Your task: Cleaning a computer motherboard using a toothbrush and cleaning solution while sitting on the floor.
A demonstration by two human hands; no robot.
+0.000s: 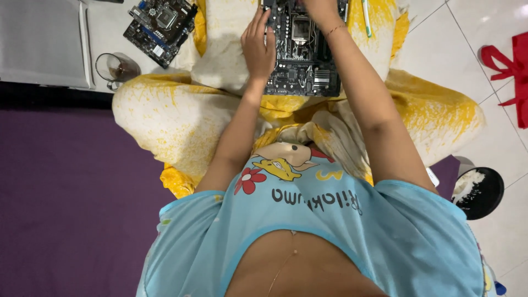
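Touching motherboard (302, 49) (dark, lap-held): left hand (258, 47).

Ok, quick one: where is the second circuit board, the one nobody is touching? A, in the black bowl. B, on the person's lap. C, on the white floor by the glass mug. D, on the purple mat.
C: the spare circuit board lies on the white floor just above the glass mug, clear of both hands.
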